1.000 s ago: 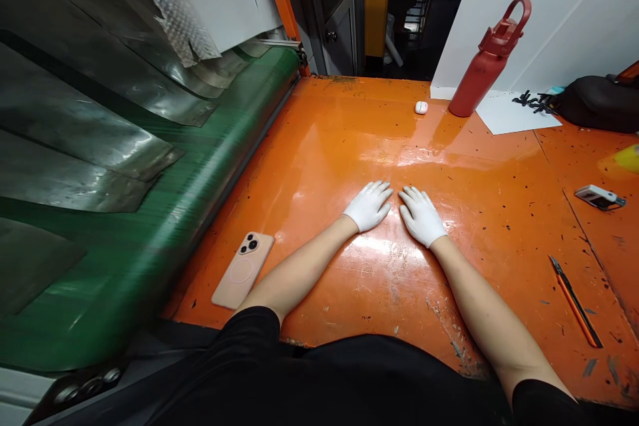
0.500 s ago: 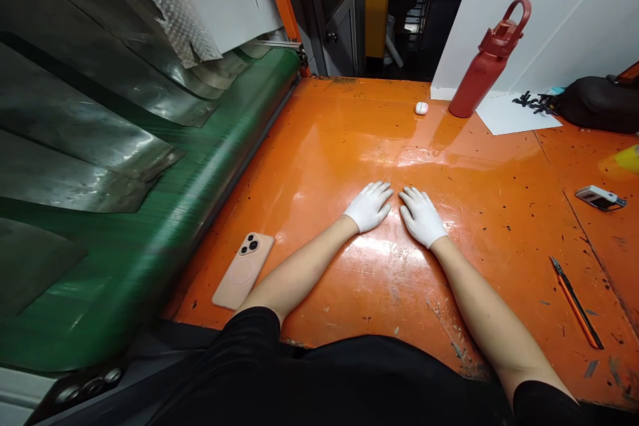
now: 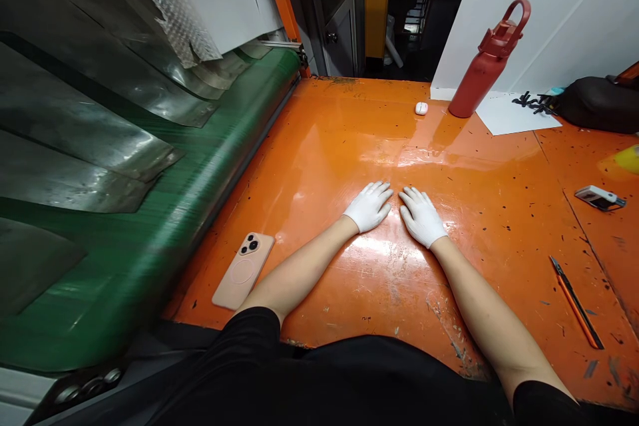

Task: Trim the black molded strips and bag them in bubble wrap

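My left hand [image 3: 370,207] and my right hand [image 3: 422,216], both in white gloves, lie flat on the orange table [image 3: 319,146]. Their fingers are stretched out and point away from me, with a small gap between the two hands. Neither one holds anything. Beside my left forearm a pink phone [image 3: 243,271] rests with its cameras facing up. An orange and black utility knife [image 3: 576,303] lies to the right of my right forearm.
A green conveyor belt [image 3: 200,176] runs along the left, with metal flaps [image 3: 100,140] hanging over it. At the back stand a red bottle [image 3: 476,76] and a small white case [image 3: 421,108]. Rightward are a black pouch [image 3: 599,103] and a small white device [image 3: 599,198].
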Tool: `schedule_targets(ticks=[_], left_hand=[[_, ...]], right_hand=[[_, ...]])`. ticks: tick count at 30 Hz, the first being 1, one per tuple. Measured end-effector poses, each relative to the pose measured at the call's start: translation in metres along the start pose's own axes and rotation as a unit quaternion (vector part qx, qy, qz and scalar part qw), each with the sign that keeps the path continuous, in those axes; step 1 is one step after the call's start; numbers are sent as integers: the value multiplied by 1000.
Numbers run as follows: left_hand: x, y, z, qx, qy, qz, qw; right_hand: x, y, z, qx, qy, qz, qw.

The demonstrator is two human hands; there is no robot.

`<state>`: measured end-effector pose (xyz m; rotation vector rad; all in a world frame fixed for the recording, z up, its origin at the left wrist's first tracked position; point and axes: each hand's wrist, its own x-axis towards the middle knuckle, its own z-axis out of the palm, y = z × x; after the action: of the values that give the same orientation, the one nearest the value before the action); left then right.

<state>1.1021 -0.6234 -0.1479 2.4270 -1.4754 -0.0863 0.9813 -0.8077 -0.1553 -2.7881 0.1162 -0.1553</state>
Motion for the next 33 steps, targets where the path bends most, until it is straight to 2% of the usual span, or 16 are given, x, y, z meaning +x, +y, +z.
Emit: schedule_targets(ticks=[33], left_hand=[[0, 0, 1, 4, 4, 1, 1000]], right_hand=[[0, 1, 1, 1, 4, -2, 1000]])
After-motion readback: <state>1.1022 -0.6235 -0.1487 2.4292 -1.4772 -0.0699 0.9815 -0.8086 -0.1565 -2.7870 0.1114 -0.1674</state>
